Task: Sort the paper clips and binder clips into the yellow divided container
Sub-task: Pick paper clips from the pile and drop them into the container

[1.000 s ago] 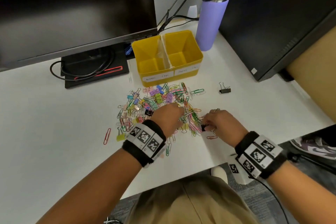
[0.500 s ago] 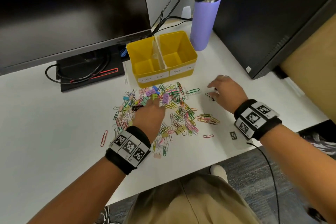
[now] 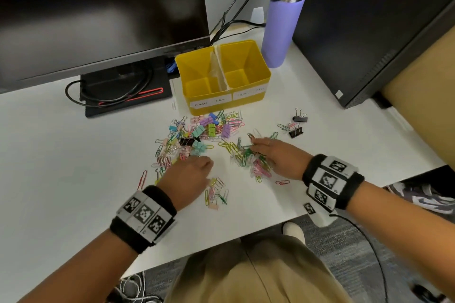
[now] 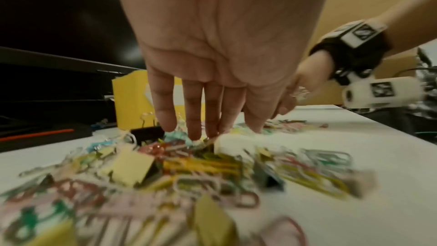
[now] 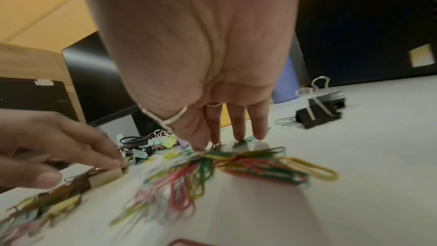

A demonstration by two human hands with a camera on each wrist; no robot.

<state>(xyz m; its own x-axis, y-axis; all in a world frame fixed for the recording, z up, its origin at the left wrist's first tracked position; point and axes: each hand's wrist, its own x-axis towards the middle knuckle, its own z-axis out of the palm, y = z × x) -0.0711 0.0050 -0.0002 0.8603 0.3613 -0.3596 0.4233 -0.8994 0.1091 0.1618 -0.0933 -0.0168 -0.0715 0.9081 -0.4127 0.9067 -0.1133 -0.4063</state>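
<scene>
Raking the pile apart, bin's empty so far

My left hand and right hand lie flat-fingered on the clips, gripping nothing, I'd guess to spread them; bin sits just beyond.

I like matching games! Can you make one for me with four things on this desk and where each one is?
Things:
1. purple bottle
2. two black binder clips
3. lone red paper clip
4. yellow container

Places:
A. left of the left hand
B. right of the yellow container
C. behind the clip pile
D. apart, right of the pile

Pairs: 1-B, 2-D, 3-A, 4-C
</scene>
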